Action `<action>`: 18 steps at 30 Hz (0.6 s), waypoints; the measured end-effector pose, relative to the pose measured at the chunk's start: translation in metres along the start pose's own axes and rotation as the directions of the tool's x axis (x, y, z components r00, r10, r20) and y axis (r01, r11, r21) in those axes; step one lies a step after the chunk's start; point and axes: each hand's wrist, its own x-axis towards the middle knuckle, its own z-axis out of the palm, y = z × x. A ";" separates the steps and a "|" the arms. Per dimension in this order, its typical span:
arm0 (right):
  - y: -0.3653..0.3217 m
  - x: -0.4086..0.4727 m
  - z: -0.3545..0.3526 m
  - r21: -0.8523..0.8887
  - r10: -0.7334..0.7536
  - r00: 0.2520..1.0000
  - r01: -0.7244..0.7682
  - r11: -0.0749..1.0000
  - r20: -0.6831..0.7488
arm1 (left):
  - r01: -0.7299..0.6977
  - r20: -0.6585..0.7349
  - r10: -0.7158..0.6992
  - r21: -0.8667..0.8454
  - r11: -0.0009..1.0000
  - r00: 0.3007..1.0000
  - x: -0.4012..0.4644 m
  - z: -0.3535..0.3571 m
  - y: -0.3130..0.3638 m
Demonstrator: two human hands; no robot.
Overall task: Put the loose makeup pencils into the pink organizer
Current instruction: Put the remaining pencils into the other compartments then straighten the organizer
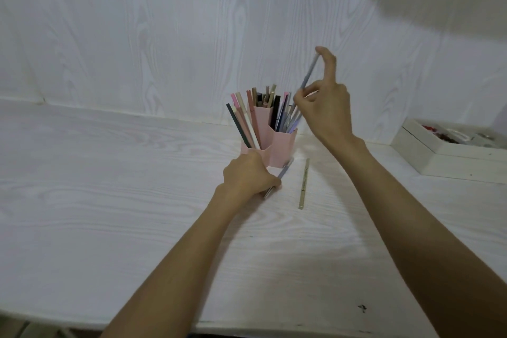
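- Right hand (323,107) raised over the right compartment of the pink organizer (274,143), pinching a grey-blue pencil (308,71) between thumb and fingers, index finger stretched up along its top end; lower tip of the pencil hidden among those already standing there.
- Left hand (248,173) low at the front of the organizer, fingers curled round a lilac pencil (282,174) with a silver end, just above the table (109,200).
- One gold pencil (304,184) lying loose on the table, just right of the organizer, touched by nothing.
- Organizer already crowded, many pencils leaning outward.
- Risk, as a judgement: tip catching on a standing pencil and not going down, because the compartment is full.
- Also possible: pushing the light organizer over or away, with the left hand busy and not steadying it.
- Possible slip from a light pinch near the middle of the shaft.
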 end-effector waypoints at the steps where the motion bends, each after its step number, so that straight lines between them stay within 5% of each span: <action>1: 0.000 -0.002 0.004 -0.061 -0.035 0.999 0.038 0.997 0.039 | 0.002 0.000 -0.002 -0.002 1.000 1.000 0.000 0.000 0.000; 8: 0.012 -0.011 0.014 -0.419 -0.278 0.957 0.287 0.861 0.085 | -0.004 -0.008 0.004 0.020 1.000 1.000 -0.001 -0.001 0.002; 12: 0.018 -0.012 0.010 -0.512 -0.254 0.948 0.318 0.798 0.193 | -0.059 -0.031 0.061 0.053 0.997 0.998 -0.004 0.000 0.003; 15: 0.022 -0.012 0.004 -0.492 -0.181 0.952 0.284 0.823 0.246 | -0.094 -0.024 0.097 0.087 0.992 0.995 -0.005 -0.001 0.005; 18: 0.025 -0.019 -0.008 -0.327 -0.126 0.987 0.151 0.933 0.095 | -0.116 0.014 0.115 0.101 0.988 0.993 -0.007 -0.003 0.006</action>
